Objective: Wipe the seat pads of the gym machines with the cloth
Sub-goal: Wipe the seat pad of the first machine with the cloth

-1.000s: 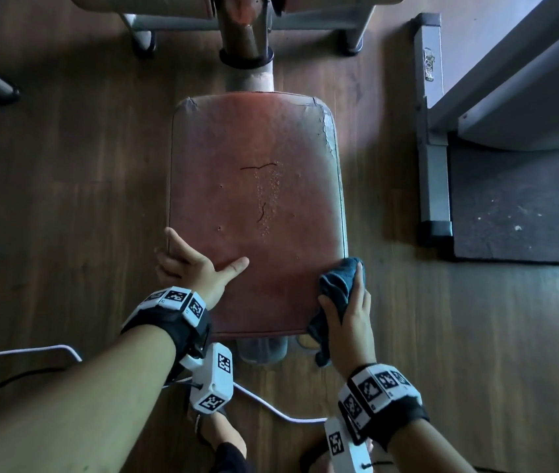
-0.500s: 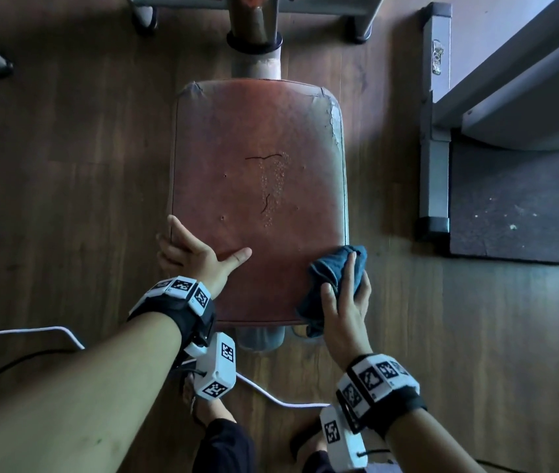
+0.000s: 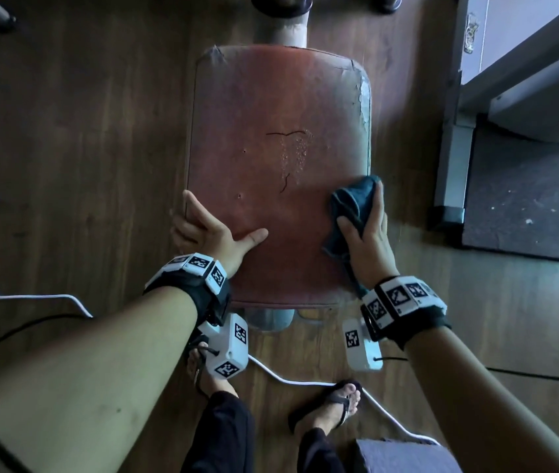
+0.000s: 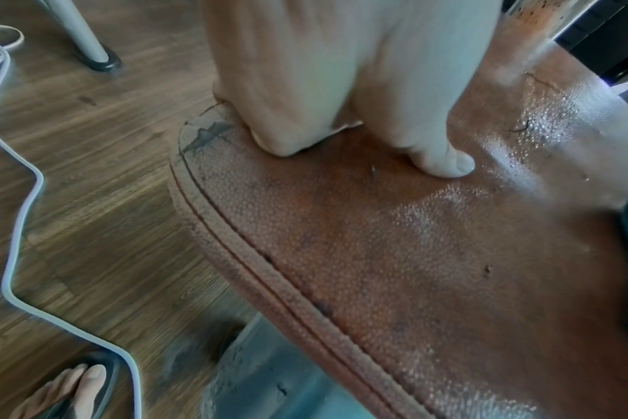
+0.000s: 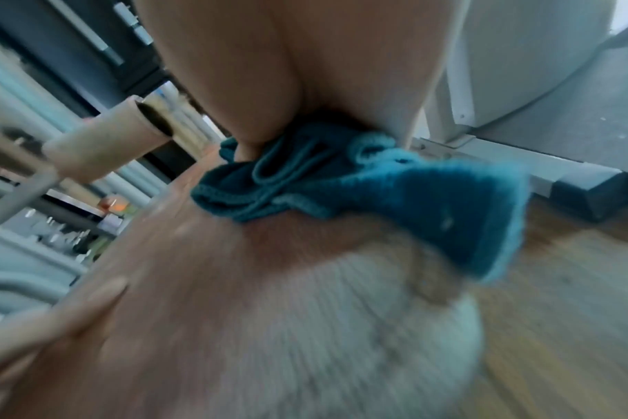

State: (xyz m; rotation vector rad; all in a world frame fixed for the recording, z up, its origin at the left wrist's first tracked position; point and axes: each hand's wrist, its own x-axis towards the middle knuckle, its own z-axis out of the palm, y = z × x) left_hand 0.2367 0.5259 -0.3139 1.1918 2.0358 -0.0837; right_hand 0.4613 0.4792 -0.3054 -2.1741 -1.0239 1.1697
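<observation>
Currently mid-wipe. Right hand (image 3: 366, 244) pinches the bunched blue cloth (image 3: 353, 203), pressing it on the right edge of the seat pad (image 3: 271, 199). Left hand (image 3: 209, 230) grips the left edge, thumb on top. Next, likely: sweep cloth across the centre, keeping pressure.

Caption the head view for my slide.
Right hand presses teal cloth onto red seat pad; left hand grips its left edge.

Seat pad (image 3: 271, 97) centre bare, grey frame (image 3: 452, 165) rightward
</observation>
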